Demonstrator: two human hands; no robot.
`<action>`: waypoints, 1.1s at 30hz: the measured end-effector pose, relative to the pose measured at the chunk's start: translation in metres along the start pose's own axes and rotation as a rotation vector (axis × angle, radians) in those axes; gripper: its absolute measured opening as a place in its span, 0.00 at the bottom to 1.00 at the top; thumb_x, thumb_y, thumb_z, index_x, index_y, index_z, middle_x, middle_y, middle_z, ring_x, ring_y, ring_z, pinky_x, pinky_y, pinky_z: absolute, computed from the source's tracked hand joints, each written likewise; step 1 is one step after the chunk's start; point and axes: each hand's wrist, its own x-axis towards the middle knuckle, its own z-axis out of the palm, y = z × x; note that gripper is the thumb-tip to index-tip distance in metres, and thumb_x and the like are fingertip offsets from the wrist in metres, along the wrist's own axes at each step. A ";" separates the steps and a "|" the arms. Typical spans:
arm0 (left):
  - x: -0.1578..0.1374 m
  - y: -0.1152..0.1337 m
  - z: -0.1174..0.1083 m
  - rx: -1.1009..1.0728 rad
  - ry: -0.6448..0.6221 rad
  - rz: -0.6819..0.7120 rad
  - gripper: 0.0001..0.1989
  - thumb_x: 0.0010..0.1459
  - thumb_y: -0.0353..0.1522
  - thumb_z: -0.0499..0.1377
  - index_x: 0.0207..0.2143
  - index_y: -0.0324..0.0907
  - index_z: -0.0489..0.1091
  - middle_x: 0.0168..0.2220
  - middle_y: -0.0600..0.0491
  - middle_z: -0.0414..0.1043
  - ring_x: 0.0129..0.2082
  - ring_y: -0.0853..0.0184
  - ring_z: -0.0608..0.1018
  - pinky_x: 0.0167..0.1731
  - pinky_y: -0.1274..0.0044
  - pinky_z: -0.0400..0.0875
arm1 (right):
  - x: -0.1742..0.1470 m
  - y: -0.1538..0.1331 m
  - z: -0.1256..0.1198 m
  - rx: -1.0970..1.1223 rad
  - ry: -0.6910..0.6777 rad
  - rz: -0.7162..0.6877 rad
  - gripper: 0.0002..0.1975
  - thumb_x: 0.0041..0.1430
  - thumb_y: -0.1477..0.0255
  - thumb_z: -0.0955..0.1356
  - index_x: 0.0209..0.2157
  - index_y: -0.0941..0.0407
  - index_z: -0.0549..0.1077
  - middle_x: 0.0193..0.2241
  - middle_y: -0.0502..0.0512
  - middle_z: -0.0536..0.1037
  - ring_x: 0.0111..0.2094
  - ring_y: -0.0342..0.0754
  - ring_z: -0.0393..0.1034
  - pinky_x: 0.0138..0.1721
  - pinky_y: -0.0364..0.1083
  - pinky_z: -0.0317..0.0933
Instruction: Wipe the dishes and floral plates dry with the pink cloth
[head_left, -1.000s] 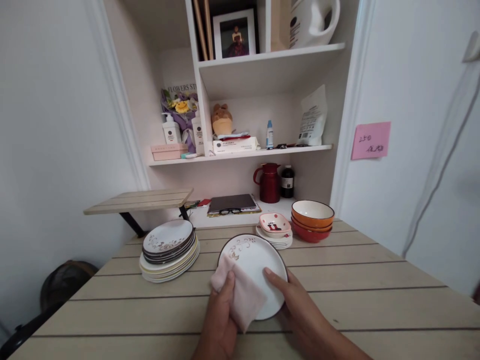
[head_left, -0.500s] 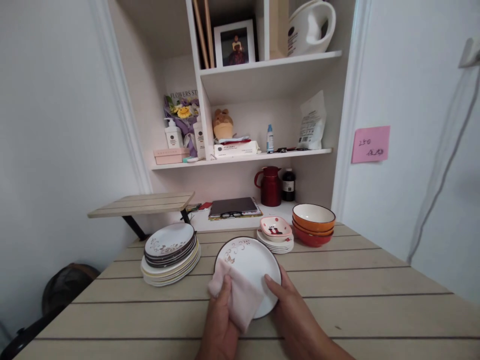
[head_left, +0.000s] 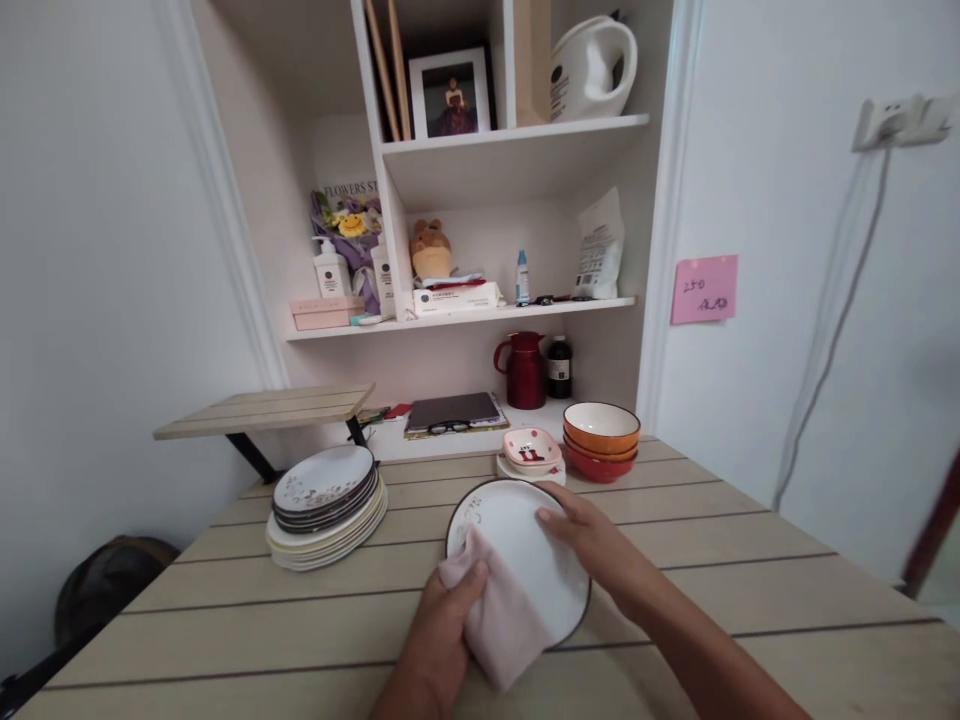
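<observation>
A white plate (head_left: 541,550) with a dark rim and a brown floral pattern is tilted up above the table, between my hands. My left hand (head_left: 442,630) grips its lower left side through a pale pink cloth (head_left: 501,615), thumb on top, and the cloth drapes over the plate's face. My right hand (head_left: 592,535) clasps the upper right rim, its thumb on the white surface and the other fingers hidden behind. Left of them stands a stack of plates (head_left: 326,490), dark-rimmed ones above white and yellow-edged ones.
Behind the held plate are small pink dishes (head_left: 531,448) on small plates, beside stacked orange and red bowls (head_left: 601,440). A red jug (head_left: 523,370), a dark bottle (head_left: 559,368) and a laptop (head_left: 454,410) with glasses sit further back. A raised wooden shelf (head_left: 270,410) overhangs the back left.
My right hand has slid from the plate's right side up to its upper right rim. Plate and cloth have shifted slightly right, and the camera view has turned right.
</observation>
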 end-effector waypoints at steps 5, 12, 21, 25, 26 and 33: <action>-0.003 -0.002 0.000 0.043 -0.016 -0.021 0.28 0.43 0.39 0.72 0.44 0.34 0.75 0.42 0.39 0.78 0.43 0.53 0.79 0.45 0.71 0.71 | -0.008 -0.012 -0.009 -0.019 -0.056 0.090 0.24 0.52 0.64 0.70 0.52 0.50 0.73 0.45 0.54 0.80 0.43 0.55 0.73 0.44 0.53 0.64; 0.011 -0.005 -0.005 -0.299 0.143 0.046 0.27 0.51 0.33 0.68 0.54 0.42 0.69 0.49 0.45 0.76 0.50 0.56 0.77 0.52 0.69 0.69 | -0.008 0.024 0.041 0.542 -0.013 0.099 0.31 0.44 0.66 0.75 0.53 0.54 0.70 0.42 0.56 0.82 0.40 0.53 0.75 0.42 0.48 0.65; 0.007 -0.007 0.000 -0.302 0.179 0.090 0.24 0.51 0.31 0.67 0.51 0.40 0.70 0.49 0.43 0.76 0.52 0.56 0.75 0.53 0.69 0.69 | 0.000 0.064 0.068 0.733 0.263 0.149 0.27 0.47 0.64 0.74 0.51 0.50 0.70 0.40 0.52 0.83 0.38 0.51 0.76 0.41 0.49 0.68; 0.006 -0.011 0.003 -0.153 0.086 0.105 0.26 0.44 0.35 0.72 0.47 0.38 0.74 0.44 0.43 0.78 0.49 0.54 0.77 0.52 0.68 0.68 | 0.004 0.043 0.038 0.483 0.261 0.110 0.24 0.47 0.64 0.73 0.48 0.54 0.72 0.34 0.53 0.83 0.32 0.51 0.75 0.36 0.49 0.67; 0.006 -0.011 0.004 -0.119 0.064 0.109 0.26 0.43 0.36 0.72 0.45 0.37 0.74 0.43 0.43 0.78 0.48 0.53 0.77 0.52 0.68 0.68 | 0.004 0.037 0.031 0.419 0.234 0.091 0.24 0.47 0.64 0.73 0.48 0.55 0.73 0.35 0.54 0.83 0.32 0.52 0.75 0.36 0.49 0.67; -0.003 -0.010 0.005 0.055 -0.063 0.118 0.28 0.41 0.39 0.73 0.44 0.34 0.76 0.42 0.40 0.78 0.45 0.52 0.78 0.48 0.68 0.69 | 0.000 0.011 -0.003 0.084 0.017 -0.010 0.25 0.49 0.63 0.71 0.51 0.55 0.73 0.39 0.56 0.82 0.38 0.56 0.75 0.44 0.54 0.65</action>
